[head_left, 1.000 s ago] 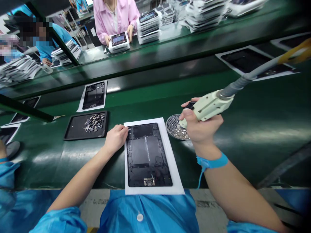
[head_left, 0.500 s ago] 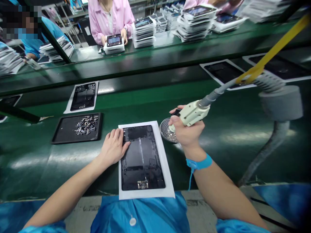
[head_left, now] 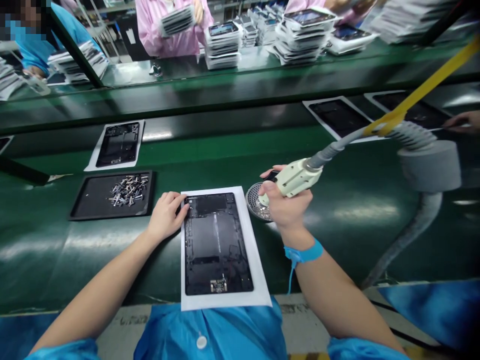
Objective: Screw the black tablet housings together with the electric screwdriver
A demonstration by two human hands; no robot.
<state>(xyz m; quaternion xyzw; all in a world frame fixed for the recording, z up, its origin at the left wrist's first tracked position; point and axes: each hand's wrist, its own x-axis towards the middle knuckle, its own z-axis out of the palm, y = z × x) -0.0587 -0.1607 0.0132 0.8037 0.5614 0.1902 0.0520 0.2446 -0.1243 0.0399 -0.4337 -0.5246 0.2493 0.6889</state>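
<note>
A black tablet back panel (head_left: 215,242) lies on a white sheet (head_left: 258,260) on the green belt in front of me. My left hand (head_left: 165,216) rests on the panel's upper left corner, fingers curled on its edge. My right hand (head_left: 287,205) is closed round a pale green electric screwdriver (head_left: 296,177), whose tip is down over a round perforated screw dish (head_left: 255,202). A grey cable (head_left: 345,142) leads from the tool up to the right. A blue wrist strap (head_left: 303,254) circles my right wrist.
A black tray with several loose metal parts (head_left: 127,190) sits left of the panel. More panels on white sheets (head_left: 118,145) (head_left: 339,116) lie farther along the belt. A grey hose and drum (head_left: 429,165) stand at right. People handle stacks of tablets (head_left: 223,45) across the line.
My left hand slid from flat on the panel back to its upper left corner. The screwdriver stays over the screw dish. The person in pink opposite has lifted a stack of tablets.
</note>
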